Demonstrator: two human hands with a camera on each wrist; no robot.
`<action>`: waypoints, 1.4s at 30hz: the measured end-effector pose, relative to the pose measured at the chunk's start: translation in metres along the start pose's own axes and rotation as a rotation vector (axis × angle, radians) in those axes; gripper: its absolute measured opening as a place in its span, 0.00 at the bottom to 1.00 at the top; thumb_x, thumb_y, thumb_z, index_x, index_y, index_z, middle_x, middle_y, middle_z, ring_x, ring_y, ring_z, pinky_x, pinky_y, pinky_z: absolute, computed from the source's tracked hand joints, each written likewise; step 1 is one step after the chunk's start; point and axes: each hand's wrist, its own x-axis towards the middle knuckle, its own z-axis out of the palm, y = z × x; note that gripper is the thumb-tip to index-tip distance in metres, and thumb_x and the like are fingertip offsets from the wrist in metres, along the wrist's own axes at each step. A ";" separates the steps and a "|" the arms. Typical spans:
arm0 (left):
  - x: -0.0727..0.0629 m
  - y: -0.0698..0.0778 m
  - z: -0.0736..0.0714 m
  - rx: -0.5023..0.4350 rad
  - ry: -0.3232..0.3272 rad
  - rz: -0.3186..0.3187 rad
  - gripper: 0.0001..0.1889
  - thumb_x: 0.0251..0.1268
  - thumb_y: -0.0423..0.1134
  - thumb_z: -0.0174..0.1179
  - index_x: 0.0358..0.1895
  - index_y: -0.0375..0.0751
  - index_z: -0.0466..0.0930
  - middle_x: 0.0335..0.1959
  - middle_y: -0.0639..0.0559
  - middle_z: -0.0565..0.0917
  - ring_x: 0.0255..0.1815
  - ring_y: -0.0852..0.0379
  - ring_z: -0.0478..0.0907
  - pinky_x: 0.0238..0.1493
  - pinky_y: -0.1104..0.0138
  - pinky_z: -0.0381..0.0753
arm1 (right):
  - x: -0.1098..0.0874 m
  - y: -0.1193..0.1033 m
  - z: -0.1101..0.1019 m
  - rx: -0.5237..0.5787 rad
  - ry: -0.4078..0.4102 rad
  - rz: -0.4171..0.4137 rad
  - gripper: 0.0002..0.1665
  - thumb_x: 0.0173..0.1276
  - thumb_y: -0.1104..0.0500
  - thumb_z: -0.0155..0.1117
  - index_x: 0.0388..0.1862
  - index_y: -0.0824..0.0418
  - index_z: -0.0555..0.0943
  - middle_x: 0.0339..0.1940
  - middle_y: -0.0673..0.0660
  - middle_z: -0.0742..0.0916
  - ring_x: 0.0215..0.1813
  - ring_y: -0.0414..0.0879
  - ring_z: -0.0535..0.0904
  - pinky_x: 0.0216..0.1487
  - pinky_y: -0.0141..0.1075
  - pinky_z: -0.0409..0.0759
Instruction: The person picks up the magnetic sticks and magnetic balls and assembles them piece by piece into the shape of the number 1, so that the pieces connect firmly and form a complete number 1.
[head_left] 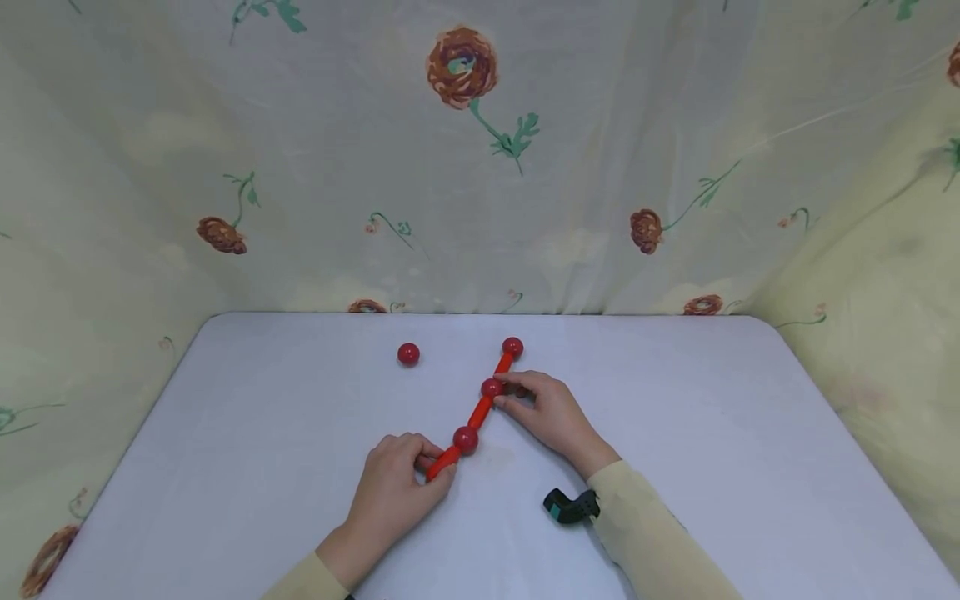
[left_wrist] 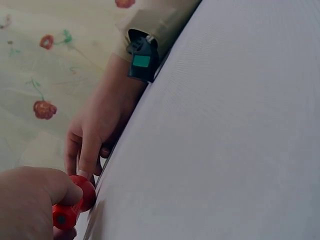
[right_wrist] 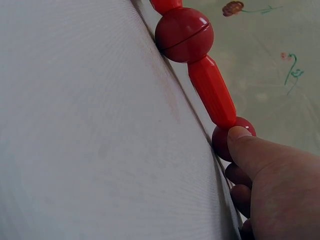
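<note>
A chain of red balls and red-orange rods runs slantwise across the white table. My left hand (head_left: 399, 493) pinches the nearest rod (head_left: 443, 463) between thumb and fingers; its free end shows in the left wrist view as a red rod end (left_wrist: 64, 218). That rod meets the near ball (head_left: 466, 440), and a second rod (head_left: 481, 412) leads on to the middle ball (head_left: 491, 388). My right hand (head_left: 551, 417) holds this middle ball, with the thumb on it in the right wrist view. Beyond it, a third rod (head_left: 504, 362) joins the far ball (head_left: 513, 347).
A loose red ball (head_left: 408, 354) lies left of the chain's far end. The white table (head_left: 712, 417) has a flowered cloth (head_left: 570, 208) hanging behind it and at the sides. A black wrist device (head_left: 572, 506) sits by the right sleeve.
</note>
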 end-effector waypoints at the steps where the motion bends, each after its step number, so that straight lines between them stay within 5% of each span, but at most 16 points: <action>1: 0.000 0.000 0.000 0.000 -0.001 -0.004 0.12 0.51 0.47 0.74 0.34 0.50 0.83 0.24 0.67 0.74 0.31 0.62 0.69 0.32 0.66 0.71 | 0.000 -0.001 0.000 -0.002 0.001 -0.001 0.23 0.66 0.47 0.70 0.59 0.47 0.82 0.48 0.42 0.85 0.46 0.38 0.78 0.49 0.37 0.79; 19: 0.000 -0.005 -0.001 0.024 0.012 0.025 0.11 0.52 0.48 0.73 0.34 0.51 0.82 0.23 0.68 0.74 0.31 0.63 0.68 0.34 0.65 0.70 | 0.000 -0.003 0.001 0.024 0.042 -0.049 0.23 0.65 0.49 0.71 0.59 0.48 0.82 0.45 0.42 0.85 0.45 0.39 0.78 0.48 0.38 0.80; 32: 0.003 -0.006 0.003 0.031 0.017 0.061 0.11 0.53 0.49 0.73 0.35 0.52 0.83 0.23 0.69 0.74 0.31 0.64 0.68 0.34 0.66 0.70 | -0.015 -0.002 0.004 0.089 0.119 -0.038 0.18 0.66 0.45 0.69 0.54 0.45 0.84 0.38 0.38 0.83 0.38 0.36 0.77 0.37 0.33 0.80; 42: 0.003 -0.008 0.002 0.034 0.037 0.071 0.11 0.52 0.49 0.73 0.34 0.53 0.82 0.22 0.69 0.74 0.30 0.65 0.68 0.33 0.67 0.70 | -0.027 -0.022 0.014 0.096 0.057 -0.155 0.17 0.66 0.50 0.71 0.53 0.49 0.85 0.39 0.36 0.83 0.37 0.35 0.78 0.38 0.32 0.79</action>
